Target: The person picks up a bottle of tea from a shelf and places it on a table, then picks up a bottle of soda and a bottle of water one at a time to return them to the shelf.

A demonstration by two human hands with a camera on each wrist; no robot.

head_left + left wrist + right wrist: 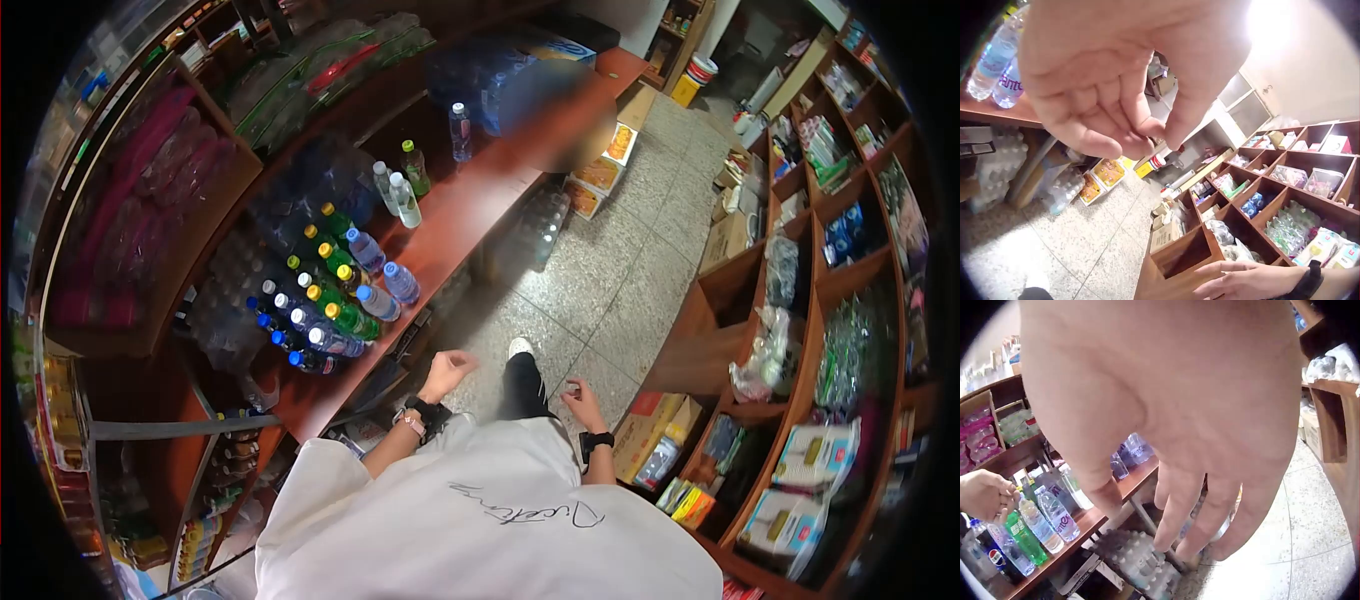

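Observation:
The left hand [447,375] hangs beside the counter's front edge, fingers loosely curled and holding nothing; its palm [1104,81] fills the top of the left wrist view. Over the floor, the right hand [582,405] is empty, its fingers [1210,519] relaxed and hanging down. On the red-brown counter [440,250] stand several bottles in rows, among them a green bottle with a yellow cap [350,321] and a blue-capped water bottle [401,283]. Neither hand touches them. Farther along are a white-capped bottle [405,200] and one lone clear bottle [460,132].
Wooden shelves [720,300] with bagged goods line the right side. Wrapped bottles [545,225] and fruit-pictured boxes [598,178] stand on the tiled floor [590,290] by the counter. An open cardboard box [655,435] sits low at the right.

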